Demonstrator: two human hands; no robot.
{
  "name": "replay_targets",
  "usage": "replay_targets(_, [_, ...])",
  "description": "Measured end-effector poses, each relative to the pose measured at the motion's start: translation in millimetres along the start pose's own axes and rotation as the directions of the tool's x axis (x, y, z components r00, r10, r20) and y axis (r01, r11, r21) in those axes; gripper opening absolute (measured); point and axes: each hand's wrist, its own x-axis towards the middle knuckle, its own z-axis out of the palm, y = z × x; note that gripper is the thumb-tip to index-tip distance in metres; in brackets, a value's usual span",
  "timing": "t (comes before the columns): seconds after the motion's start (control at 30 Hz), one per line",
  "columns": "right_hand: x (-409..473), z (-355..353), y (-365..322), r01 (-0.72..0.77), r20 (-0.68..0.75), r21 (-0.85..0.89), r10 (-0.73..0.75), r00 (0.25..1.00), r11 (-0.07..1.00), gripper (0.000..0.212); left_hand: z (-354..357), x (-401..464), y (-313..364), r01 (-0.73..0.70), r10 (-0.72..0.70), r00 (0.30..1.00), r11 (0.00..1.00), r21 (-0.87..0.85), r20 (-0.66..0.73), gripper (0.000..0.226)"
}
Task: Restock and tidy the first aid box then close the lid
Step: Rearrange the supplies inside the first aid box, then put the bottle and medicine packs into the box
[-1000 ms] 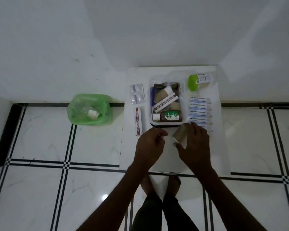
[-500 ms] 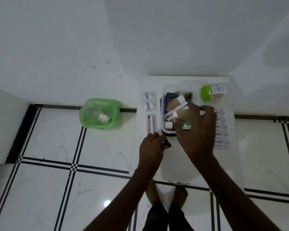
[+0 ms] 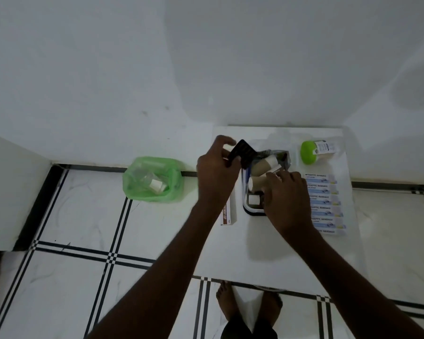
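The clear first aid box [image 3: 253, 212] with a dark rim stands open on a white board [image 3: 291, 253]. Inside lie a tan bandage roll [image 3: 266, 164] and a second tan roll [image 3: 255, 182], among other small items. My right hand [image 3: 288, 200] reaches into the box, thumb and fingers closed around the right end of the second roll. Above the box's far left corner, my left hand [image 3: 217, 173] grips a flat dark packet [image 3: 243, 151]. The box's lid is not clearly visible.
An ointment carton [image 3: 228, 214] lies left of the box. A row of antiseptic bandage strips [image 3: 324, 204] lies to its right. A green-capped bottle [image 3: 316, 151] lies at the back right. A green plastic bag [image 3: 154, 179] holding a small bottle sits on the tiled floor. My bare feet [image 3: 230, 302] are below.
My right hand carried the tan roll from in front of the box into it. My left hand picked up the dark packet and raised it to the box's far left.
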Motion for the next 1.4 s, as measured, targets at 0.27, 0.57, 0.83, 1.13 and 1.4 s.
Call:
replay_targets(0.27, [-20, 3, 10, 0.055, -0.106, 0.108, -0.044, 0.993, 0.993, 0.034, 61, 44, -2, -0.379, 0.274, 0.925, 0.726, 0.574, 0.264, 0.005])
replay_targets(0.57, [-18, -12, 37, 0.025, -0.29, 0.204, 0.036, 0.956, 0.979, 0.034, 69, 53, -18, -0.534, 0.436, 0.838, 0.536, 0.654, 0.328, 0.005])
replay_targets(0.83, [52, -13, 89, -0.216, -0.141, 0.169, 0.24, 0.96, 0.962, 0.056, 54, 13, -11, -0.362, 0.33, 0.932, 0.873, 0.327, 0.15, 0.025])
replay_targets(1.13, [97, 1, 106, -0.383, 0.038, 0.132, 0.381, 0.924, 0.914, 0.058, 40, -26, -31, -0.185, 0.2, 0.977, 0.967, 0.175, -0.074, 0.03])
replay_targets(1.4, [53, -53, 19, -0.168, -0.28, 0.385, 0.288, 0.916, 0.908, 0.061, 28, -56, -82, 0.039, -0.091, 0.991, 0.889, 0.457, 0.093, 0.033])
